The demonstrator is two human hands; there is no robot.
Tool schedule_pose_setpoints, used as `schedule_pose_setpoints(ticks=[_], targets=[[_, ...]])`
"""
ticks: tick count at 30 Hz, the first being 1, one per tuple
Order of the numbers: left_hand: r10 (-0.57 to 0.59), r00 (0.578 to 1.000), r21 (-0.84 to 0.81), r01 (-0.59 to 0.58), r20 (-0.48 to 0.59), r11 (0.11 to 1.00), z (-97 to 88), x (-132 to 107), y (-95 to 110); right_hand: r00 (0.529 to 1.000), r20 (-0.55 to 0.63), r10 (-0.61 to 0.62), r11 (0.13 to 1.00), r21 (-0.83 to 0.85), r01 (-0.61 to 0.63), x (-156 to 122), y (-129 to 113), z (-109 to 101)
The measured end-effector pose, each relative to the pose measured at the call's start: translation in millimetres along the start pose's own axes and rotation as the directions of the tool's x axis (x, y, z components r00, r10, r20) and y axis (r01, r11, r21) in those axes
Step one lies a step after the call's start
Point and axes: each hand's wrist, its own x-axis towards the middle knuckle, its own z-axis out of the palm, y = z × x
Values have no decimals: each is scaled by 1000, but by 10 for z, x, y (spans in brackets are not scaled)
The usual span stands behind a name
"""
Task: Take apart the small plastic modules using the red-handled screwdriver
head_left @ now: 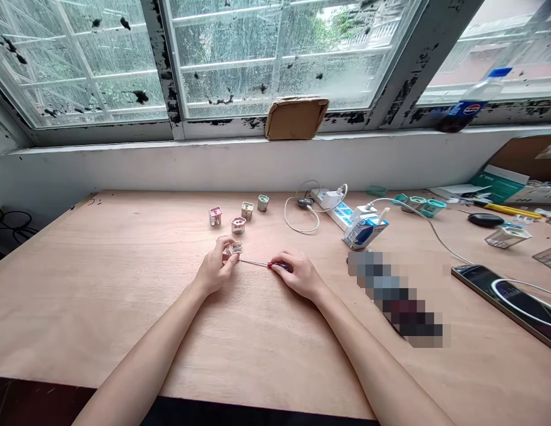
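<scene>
My left hand [215,269] is closed around a small pencil sharpener [237,248] with a clear body, held just above the wooden table. Between the fingers and thumb of my right hand [299,273] is the dark and red handle of a screwdriver [257,263]. Its thin shaft points left, and the tip is at or very near the sharpener; contact is too small to make out. Beyond my left hand stand several similar sharpeners: a pink one [215,216], a red-topped one [238,225], a brownish one [247,210] and a green one [263,203].
A power strip [341,214] with plugs and white cables lies at the back, beside a blue-white carton [364,231]. Rightward are a blurred-out object [395,299], a phone [510,302], clear cases [508,236] and a yellow tool [508,209]. A bottle [473,103] leans on the windowsill.
</scene>
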Motion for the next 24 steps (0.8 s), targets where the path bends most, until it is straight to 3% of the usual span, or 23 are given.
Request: schedule_pose_setpoints(ticks=[24], targets=[[-27,1000,68,27,10,997,-1,3,25,1000,26,16,1000,6,-16,11,-40,-18]])
